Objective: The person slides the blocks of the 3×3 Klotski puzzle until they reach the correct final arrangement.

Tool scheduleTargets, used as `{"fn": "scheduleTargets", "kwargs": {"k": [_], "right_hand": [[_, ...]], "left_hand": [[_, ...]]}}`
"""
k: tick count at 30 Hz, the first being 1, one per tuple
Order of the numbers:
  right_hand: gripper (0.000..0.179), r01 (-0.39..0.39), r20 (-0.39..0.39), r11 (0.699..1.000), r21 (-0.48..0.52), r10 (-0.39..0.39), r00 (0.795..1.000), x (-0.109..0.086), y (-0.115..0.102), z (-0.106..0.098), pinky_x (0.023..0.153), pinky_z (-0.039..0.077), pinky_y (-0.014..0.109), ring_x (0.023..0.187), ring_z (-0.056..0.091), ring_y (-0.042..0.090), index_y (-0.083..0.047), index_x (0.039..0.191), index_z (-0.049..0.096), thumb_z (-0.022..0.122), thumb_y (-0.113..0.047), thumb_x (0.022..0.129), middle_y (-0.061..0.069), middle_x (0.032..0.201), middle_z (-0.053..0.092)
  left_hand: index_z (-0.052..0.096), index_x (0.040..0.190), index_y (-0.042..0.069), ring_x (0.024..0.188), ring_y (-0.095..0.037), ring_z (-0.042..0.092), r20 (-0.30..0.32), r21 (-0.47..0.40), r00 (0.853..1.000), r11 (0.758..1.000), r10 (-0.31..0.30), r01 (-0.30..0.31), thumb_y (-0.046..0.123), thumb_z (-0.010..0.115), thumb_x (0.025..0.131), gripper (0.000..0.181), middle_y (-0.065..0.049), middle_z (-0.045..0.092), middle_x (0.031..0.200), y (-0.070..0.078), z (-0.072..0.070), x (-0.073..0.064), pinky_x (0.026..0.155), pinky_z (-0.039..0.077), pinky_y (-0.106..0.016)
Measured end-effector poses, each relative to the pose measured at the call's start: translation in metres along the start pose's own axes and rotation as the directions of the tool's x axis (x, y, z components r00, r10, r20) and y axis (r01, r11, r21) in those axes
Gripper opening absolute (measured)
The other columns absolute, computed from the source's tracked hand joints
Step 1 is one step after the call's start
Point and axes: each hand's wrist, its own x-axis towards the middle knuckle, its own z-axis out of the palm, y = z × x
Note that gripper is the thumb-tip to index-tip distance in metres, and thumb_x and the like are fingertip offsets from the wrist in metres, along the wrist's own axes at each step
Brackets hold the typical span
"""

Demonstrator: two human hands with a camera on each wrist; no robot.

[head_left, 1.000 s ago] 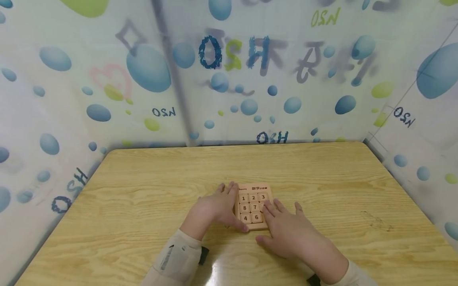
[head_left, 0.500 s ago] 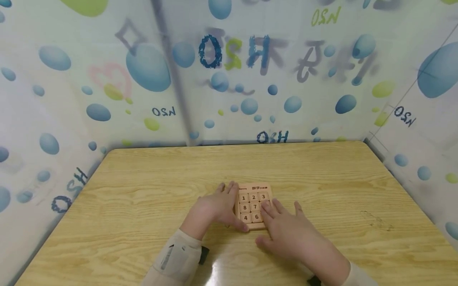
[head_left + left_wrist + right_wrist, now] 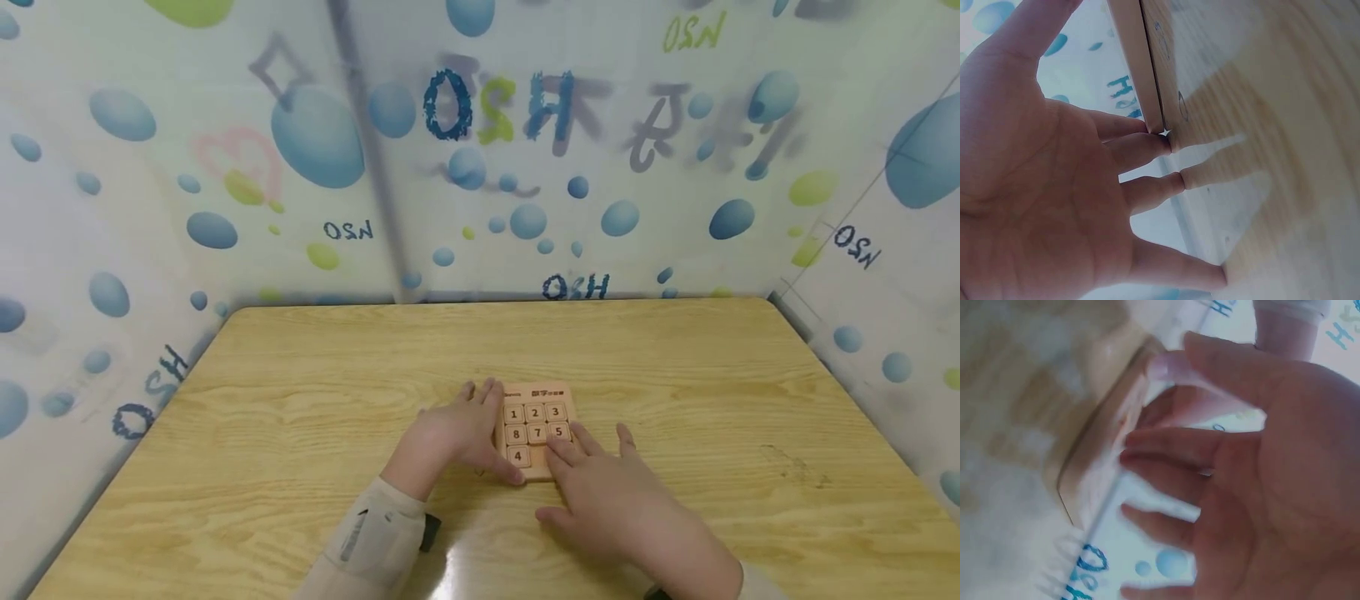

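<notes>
A wooden number slide puzzle (image 3: 537, 473) lies flat on the wooden table (image 3: 315, 358), with printed lettering along its far edge. Tiles 1, 2, 3 form the top row and 8, 7, 5 the middle one. In the bottom row, tile 4 (image 3: 517, 456) is at left, a bare slot in the middle, and the right place is covered by fingers. My left hand (image 3: 459, 433) holds the board's left side, thumb at the near corner, index finger at the far one. With fairly straight fingers, my right hand (image 3: 611, 492) touches the tiles at lower right, thumb off the board.
A patterned wall covering (image 3: 480, 217) with blue and green drops stands behind the table and at both sides. Faint marks (image 3: 793, 465) show on the tabletop at right.
Tile 6 has left the bottom middle place, where a bare slot now shows. The right fingertips moved nearer the bottom row, uncovering tile 5. The left hand has kept its place on the board.
</notes>
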Motion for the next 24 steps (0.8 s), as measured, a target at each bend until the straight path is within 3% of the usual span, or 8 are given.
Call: {"fn": "scheduleTargets", "kwargs": {"k": [5,7,13,19,24], "right_hand": [[0.076,0.150,-0.023,0.988,0.047,-0.149,0.989,0.007,-0.005,0.005,0.126,0.014,0.081,0.165,0.027,0.032,-0.018,0.160,0.050,0.065,-0.062,0.099,-0.005,0.172,0.041],[0.076,0.147,-0.020,0.988,0.042,-0.146,0.989,0.007,-0.004,0.005,0.126,0.014,0.081,0.165,0.027,0.031,-0.019,0.160,0.051,0.065,-0.062,0.099,-0.006,0.171,0.041],[0.072,0.038,-0.025,0.999,-0.025,-0.039,0.999,0.002,0.000,0.000,0.128,0.012,0.079,0.165,0.029,0.032,-0.017,0.154,0.059,0.064,-0.062,0.099,-0.004,0.168,0.048],[0.073,0.107,-0.081,0.994,-0.022,-0.109,0.991,0.014,-0.006,0.001,0.128,0.016,0.079,0.165,0.027,0.031,-0.016,0.159,0.052,0.063,-0.059,0.101,-0.003,0.171,0.043],[0.073,0.110,-0.037,0.993,-0.033,-0.111,0.993,0.017,-0.011,0.002,0.127,0.018,0.079,0.165,0.029,0.030,-0.018,0.157,0.054,0.064,-0.061,0.100,-0.004,0.171,0.044]], "left_hand": [[0.015,0.173,0.016,0.168,-0.033,0.014,-0.003,0.006,1.000,1.000,0.001,-0.001,0.066,0.092,0.071,0.137,-0.002,0.015,0.181,-0.001,0.001,0.001,0.120,0.023,-0.085],[0.015,0.173,0.016,0.169,-0.032,0.014,0.000,0.008,1.000,1.000,-0.001,0.001,0.067,0.092,0.071,0.137,-0.002,0.015,0.181,0.000,0.001,0.002,0.120,0.024,-0.085],[0.014,0.173,0.016,0.168,-0.033,0.014,0.007,0.018,1.000,1.000,-0.004,0.003,0.069,0.091,0.071,0.138,-0.002,0.014,0.181,0.001,0.000,0.002,0.119,0.024,-0.085],[0.011,0.173,0.016,0.169,-0.031,0.012,0.022,0.023,1.000,1.000,-0.014,0.014,0.072,0.088,0.073,0.138,-0.001,0.013,0.181,0.000,-0.001,0.002,0.119,0.021,-0.087],[0.011,0.173,0.016,0.169,-0.031,0.011,0.025,0.009,1.000,1.000,-0.007,0.007,0.071,0.088,0.073,0.138,-0.001,0.012,0.182,-0.001,-0.001,0.002,0.120,0.021,-0.087]]}}
